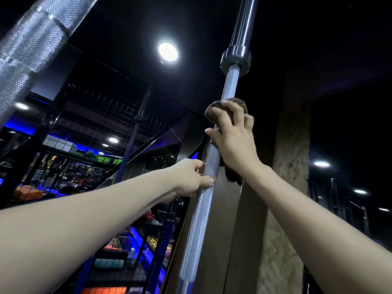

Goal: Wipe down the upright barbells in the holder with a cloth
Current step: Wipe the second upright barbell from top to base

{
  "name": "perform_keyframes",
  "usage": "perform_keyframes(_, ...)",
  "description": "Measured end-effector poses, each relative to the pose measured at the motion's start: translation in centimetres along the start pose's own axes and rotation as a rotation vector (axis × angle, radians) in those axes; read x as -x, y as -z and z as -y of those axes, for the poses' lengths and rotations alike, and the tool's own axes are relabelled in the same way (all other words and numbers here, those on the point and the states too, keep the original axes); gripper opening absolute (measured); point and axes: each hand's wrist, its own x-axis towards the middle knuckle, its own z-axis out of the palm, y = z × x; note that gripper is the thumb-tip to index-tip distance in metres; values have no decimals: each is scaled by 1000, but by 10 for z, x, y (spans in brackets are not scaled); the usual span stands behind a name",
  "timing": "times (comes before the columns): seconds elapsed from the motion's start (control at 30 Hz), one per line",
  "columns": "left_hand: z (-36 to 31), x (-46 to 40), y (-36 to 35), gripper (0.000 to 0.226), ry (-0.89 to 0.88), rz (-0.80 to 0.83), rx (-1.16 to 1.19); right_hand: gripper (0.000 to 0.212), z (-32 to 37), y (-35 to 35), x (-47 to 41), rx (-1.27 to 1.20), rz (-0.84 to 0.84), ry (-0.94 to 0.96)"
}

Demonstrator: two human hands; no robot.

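Observation:
An upright steel barbell (212, 166) runs from the bottom middle up to the top right, with its collar (235, 60) and smooth sleeve above. My right hand (233, 136) grips a dark brown cloth (214, 112) wrapped round the shaft, a little below the collar; a tail of the cloth hangs under my wrist. My left hand (191, 177) holds the shaft lower down, thumb across the knurled part. A second barbell (27, 49) leans across the top left, close to the camera. The holder is out of view.
A brown wall panel (244, 230) and a rough stone-like pillar (290, 166) stand just behind the bar. To the left, black mesh racks (106, 115) hold coloured gear under blue light. A round ceiling lamp (168, 51) shines overhead.

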Motion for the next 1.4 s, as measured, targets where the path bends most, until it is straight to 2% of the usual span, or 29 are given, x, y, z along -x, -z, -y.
perform_keyframes(0.2, -12, 11, -4, 20, 29, 2, -26, 49, -5, 24, 33, -188, 143, 103)
perform_keyframes(0.27, -18, 18, -4, 19, 8, -22, -114, 46, -14, 42, 31, -326, 160, 117)
perform_keyframes(0.37, -34, 25, 1, 27, -135, -195, -304, 43, -21, 78, 33, -693, 185, -98)
perform_keyframes(0.43, -48, 30, 2, 26, -223, -293, -253, 41, -25, 99, 36, -903, 188, -272)
perform_keyframes(0.47, -55, 32, 1, 22, -244, -289, -193, 38, -26, 107, 37, -983, 181, -341)
perform_keyframes(0.53, -66, 35, -7, 18, -245, -218, -61, 31, -26, 122, 39, -1159, 169, -442)
perform_keyframes(0.63, -76, 41, -24, 29, -168, -70, 50, 24, -23, 140, 41, -1328, 139, -522)
perform_keyframes(0.73, -85, 47, -41, 31, -61, 128, 374, 20, -20, 150, 45, -1410, 147, -588)
perform_keyframes(0.83, -95, 47, -49, 18, -67, 163, 494, 17, -18, 157, 52, -1459, 166, -621)
perform_keyframes(0.93, -100, 49, -52, 9, -86, 110, 464, 16, -18, 165, 56, -1398, 192, -644)
perform_keyframes(1.03, -106, 46, -52, 17, -105, -22, 483, 18, -19, 167, 55, -1151, 213, -664)
perform_keyframes(1.13, -119, 34, -46, 18, -114, -170, 492, 27, -8, 167, 53, -917, 183, -455)
perform_keyframes(1.2, -126, 23, -40, 23, -99, -251, 490, 38, 3, 167, 52, -811, 262, -249)
perform_keyframes(1.27, -130, 16, -36, 22, -108, -287, 457, 63, 5, 159, 52, -655, 327, -161)
perform_keyframes(1.33, -132, 12, -33, 17, -171, -293, 390, 95, 2, 145, 48, -529, 306, -135)
perform_keyframes(1.4, -132, 11, -30, 16, -246, -273, 347, 102, 0, 132, 40, -434, 220, -104)
